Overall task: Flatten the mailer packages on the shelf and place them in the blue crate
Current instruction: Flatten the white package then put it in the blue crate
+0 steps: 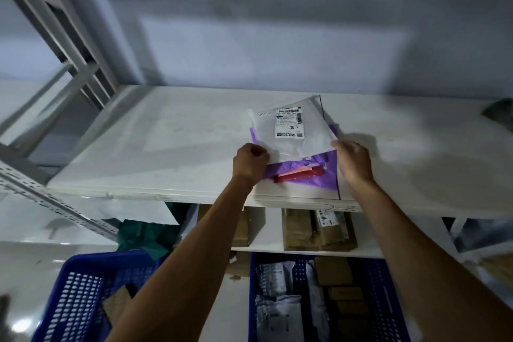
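The left hand (249, 162) pinches the white mailer (315, 139) by its near-left corner and the right hand (354, 163) meets its right corner, grip unclear, probably to flatten it atop the purple mailer (331, 173).

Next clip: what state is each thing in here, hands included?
white mailer: atop the pile on the shelf, label up.
purple mailer: creased, under the white mailer.
red packet: partly under the white mailer.
left hand: curled, grips white mailer's left edge.
right hand: at its right corner, grip unclear.
right blue crate: partly filled with parcels.
left blue crate: holds brown items.
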A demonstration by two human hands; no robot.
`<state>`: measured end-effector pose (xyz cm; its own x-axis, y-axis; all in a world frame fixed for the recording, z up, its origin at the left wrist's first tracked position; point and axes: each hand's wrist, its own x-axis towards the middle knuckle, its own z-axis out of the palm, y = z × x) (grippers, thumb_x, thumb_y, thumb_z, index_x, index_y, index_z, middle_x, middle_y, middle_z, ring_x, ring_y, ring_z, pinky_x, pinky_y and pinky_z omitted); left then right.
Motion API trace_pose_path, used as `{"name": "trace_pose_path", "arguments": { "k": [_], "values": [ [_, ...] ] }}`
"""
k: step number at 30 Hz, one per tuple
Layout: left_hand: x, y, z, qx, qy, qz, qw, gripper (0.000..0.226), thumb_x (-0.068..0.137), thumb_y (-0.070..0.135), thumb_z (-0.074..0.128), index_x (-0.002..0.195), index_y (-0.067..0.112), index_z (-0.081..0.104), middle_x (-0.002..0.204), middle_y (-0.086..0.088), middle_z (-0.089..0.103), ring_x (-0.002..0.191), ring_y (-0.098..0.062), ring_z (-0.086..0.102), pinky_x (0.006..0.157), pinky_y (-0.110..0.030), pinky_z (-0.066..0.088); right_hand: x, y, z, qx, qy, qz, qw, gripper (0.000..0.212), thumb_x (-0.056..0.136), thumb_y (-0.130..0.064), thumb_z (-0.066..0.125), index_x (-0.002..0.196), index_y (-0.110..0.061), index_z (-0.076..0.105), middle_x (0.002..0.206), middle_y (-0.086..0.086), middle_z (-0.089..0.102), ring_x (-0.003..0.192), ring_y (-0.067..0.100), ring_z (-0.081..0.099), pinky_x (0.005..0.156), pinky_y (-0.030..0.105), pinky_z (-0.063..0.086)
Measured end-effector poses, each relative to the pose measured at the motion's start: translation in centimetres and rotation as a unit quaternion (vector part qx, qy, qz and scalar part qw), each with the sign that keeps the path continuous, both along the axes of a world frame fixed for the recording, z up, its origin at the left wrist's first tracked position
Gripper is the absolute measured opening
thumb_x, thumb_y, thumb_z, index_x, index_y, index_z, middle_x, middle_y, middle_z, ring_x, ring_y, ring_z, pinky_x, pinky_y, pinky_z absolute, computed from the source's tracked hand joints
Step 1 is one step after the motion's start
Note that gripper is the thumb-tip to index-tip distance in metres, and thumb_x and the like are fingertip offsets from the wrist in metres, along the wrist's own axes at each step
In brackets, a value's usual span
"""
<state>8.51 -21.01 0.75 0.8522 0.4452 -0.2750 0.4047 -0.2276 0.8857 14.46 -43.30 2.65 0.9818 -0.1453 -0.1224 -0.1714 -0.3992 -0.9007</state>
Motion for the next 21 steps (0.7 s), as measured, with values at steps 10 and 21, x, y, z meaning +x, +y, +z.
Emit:
{"name": "trace_pose_path", "arguments": {
  "k": [10,21],
  "values": [
    [-7.7,5.9,0.4,-0.029,-0.029,0.088,0.995,0.014,0.095,0.02,0.064,0.104,0.015,0.054,0.1,-0.011,0.07,0.073,-0.021,0.072,0.074,-0.045,0.062,-7.4,5.7,-0.1,-0.036,-0.113,0.151,0.981,0.024,0.102,-0.012,0.054,0.118,-0.008,0.071,0.117,-0.005,0.062,0.104,0.01,0.061,0.082,0.007,0.044],
    [-12.0,12.8,-1.3,0.446,0.057,-0.071,0.89,0.057,0.096,0.051,0.053,0.141,0.016,0.047,0.145,-0.012,0.041,0.132,-0.027,0.04,0.104,-0.043,0.047,-13.3,9.4,-5.8,-0.057,-0.003,0.162,0.985,0.034,0.084,-0.053,0.054,0.09,-0.027,0.077,0.083,-0.012,0.073,0.077,0.012,0.069,0.074,0.035,0.054]
  ]
}}
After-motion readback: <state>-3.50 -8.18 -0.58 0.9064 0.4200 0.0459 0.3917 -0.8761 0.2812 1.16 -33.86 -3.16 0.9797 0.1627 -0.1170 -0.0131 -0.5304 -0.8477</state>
